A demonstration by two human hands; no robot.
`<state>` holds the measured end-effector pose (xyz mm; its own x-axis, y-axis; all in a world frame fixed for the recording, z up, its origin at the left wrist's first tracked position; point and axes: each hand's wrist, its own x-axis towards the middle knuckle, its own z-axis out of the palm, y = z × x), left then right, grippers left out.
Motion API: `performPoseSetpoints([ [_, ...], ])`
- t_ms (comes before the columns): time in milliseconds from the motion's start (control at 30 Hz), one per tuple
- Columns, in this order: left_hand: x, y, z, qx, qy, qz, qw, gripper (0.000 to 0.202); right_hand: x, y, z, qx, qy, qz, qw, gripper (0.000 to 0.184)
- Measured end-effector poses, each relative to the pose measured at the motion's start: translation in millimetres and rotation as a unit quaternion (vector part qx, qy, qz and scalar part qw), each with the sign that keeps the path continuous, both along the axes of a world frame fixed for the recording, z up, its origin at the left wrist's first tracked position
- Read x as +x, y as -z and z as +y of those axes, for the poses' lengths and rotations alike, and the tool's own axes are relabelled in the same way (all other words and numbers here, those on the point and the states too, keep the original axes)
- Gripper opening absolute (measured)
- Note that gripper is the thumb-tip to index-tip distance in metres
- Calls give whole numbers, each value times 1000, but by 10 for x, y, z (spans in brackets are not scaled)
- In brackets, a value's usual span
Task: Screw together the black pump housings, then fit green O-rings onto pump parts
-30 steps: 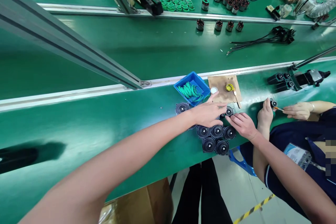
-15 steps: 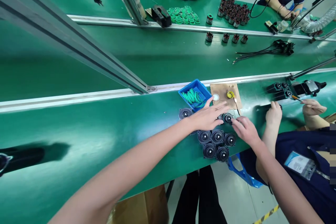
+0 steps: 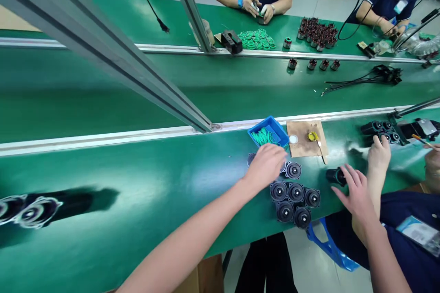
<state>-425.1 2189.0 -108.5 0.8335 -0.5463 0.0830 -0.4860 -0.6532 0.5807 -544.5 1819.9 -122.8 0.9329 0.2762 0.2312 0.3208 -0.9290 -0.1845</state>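
Observation:
My left hand (image 3: 266,164) is at the near edge of a blue bin (image 3: 282,139) of thin green rings (image 3: 263,136). Its fingers are curled together, and whatever they may hold is hidden. Under and beside it lie round black motor end caps, one showing as an end cap (image 3: 293,170) right of the fingers. More black end caps (image 3: 296,192) sit in a cluster closer to me. On the right, my right hand (image 3: 355,190) has thumb and fingers apart at the end of a black cylindrical housing (image 3: 334,176) lying on its side.
Behind the caps, a cardboard sheet (image 3: 299,150) carries a yellow pot (image 3: 312,136) and a small brush (image 3: 321,149). A co-worker's hand (image 3: 380,149) is close beyond my right one. Black housings (image 3: 37,210) stand at left. A metal post (image 3: 192,116) rises from the rail.
My left hand has drawn back from the end caps to the bin. My right hand has moved right, to the black housing. The co-worker's hand has left that housing. The view has shifted.

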Motion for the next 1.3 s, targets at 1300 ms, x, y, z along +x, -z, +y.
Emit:
performPoseSetpoints([
  [1300, -727, 25, 416, 11, 114, -82, 990, 62, 1037, 424, 1567, 358, 110, 173, 911, 45],
])
